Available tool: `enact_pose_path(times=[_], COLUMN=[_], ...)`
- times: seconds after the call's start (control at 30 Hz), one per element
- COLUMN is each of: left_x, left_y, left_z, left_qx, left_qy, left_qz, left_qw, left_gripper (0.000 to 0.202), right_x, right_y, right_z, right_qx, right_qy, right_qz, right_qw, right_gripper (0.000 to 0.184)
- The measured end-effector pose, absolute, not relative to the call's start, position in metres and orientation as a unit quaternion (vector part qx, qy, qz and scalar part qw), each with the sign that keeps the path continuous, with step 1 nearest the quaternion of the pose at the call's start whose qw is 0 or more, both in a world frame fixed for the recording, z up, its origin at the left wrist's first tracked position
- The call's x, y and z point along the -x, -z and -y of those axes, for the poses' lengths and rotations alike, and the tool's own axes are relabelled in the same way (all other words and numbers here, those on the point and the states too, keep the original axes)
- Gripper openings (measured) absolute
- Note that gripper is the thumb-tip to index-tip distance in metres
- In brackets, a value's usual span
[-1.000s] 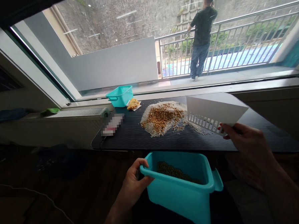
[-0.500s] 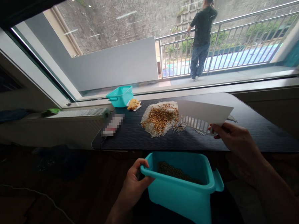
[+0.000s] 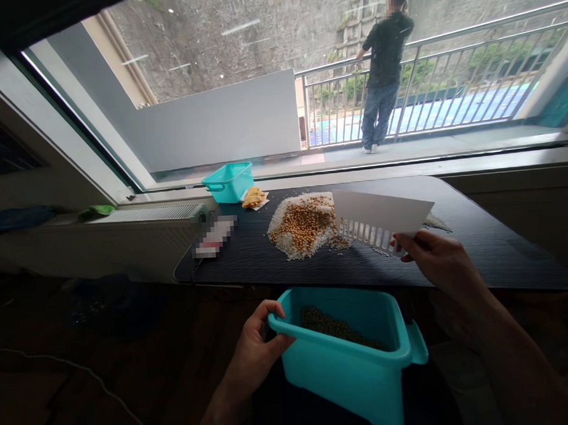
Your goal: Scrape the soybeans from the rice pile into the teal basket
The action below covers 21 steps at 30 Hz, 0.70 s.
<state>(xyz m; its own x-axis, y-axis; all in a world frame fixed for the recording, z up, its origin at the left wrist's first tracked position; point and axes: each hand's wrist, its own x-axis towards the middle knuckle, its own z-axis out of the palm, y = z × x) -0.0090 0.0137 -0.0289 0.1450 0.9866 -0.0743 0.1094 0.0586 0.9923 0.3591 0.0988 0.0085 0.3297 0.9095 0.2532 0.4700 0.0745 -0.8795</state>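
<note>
My left hand (image 3: 259,340) is closed on the left rim of a turquoise plastic bin (image 3: 343,380), held in front of the table edge. Small dark green beans or grains (image 3: 335,326) lie in its bottom. In my right hand (image 3: 433,255) is a thin white card (image 3: 383,210) with a row of slots along its lower edge, pinched at its right end. The card's left end is at the right side of a pile of white rice (image 3: 285,244) topped with yellow-brown beans (image 3: 308,221). Whether the card touches the pile I cannot tell.
On the dark table (image 3: 495,252), a second turquoise bin (image 3: 230,182) stands at the back left beside a yellow, crumpled-looking item (image 3: 253,197). A blurred flat object (image 3: 215,237) lies near the left end. More grains (image 3: 437,221) lie right of the card. Behind the window, a person (image 3: 384,68) stands at a railing.
My right hand has moved the white card slightly left, closer over the pile's right side, uncovering more grains at the right. My left hand and the bin have barely moved.
</note>
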Motion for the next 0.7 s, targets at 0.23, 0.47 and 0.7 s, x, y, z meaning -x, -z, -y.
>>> enact_pose_path(times=[0.23,0.47,0.7], left_x=[0.007,0.007,0.006], left_y=[0.026,0.026,0.025], left_z=[-0.013,-0.013,-0.013], left_qx=[-0.543,-0.54,-0.535], left_qy=[-0.416,-0.421,-0.425], left_qz=[-0.506,-0.499,-0.497], left_qw=[0.525,0.532,0.535], left_gripper=[0.034,0.031,0.035], right_x=[-0.348,-0.353,-0.342], right_y=[-0.008,-0.023,-0.011], right_z=[-0.1,-0.092,-0.098], right_qx=[0.618,0.623,0.613], right_qy=[-0.226,-0.236,-0.247], right_qz=[0.544,0.54,0.543], right_qw=[0.521,0.514,0.518], right_gripper=[0.041,0.037,0.044])
